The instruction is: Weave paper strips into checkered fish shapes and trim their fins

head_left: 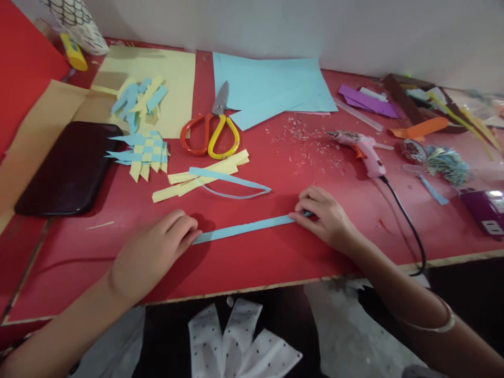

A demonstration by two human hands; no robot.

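A light blue paper strip (244,228) stretches between my two hands, just over the red tabletop. My left hand (161,247) pinches its left end. At the other end my right hand (325,215) has thumb and fingers closed on the strip. Beyond it lies a folded blue strip (232,178) across several pale yellow strips (169,194). To their left is a woven blue and yellow paper fish shape (145,149). Scissors (221,105) with one red and one yellow handle rest behind the strips, blades together.
A pink glue gun (364,149) lies at right, its black cord (409,226) hanging over the front edge. Left stands a dark phone-like slab (69,168). Blue sheets (275,79) and a yellow sheet (177,68) lie at the back, near purple paper (368,101) and a purple box (482,210).
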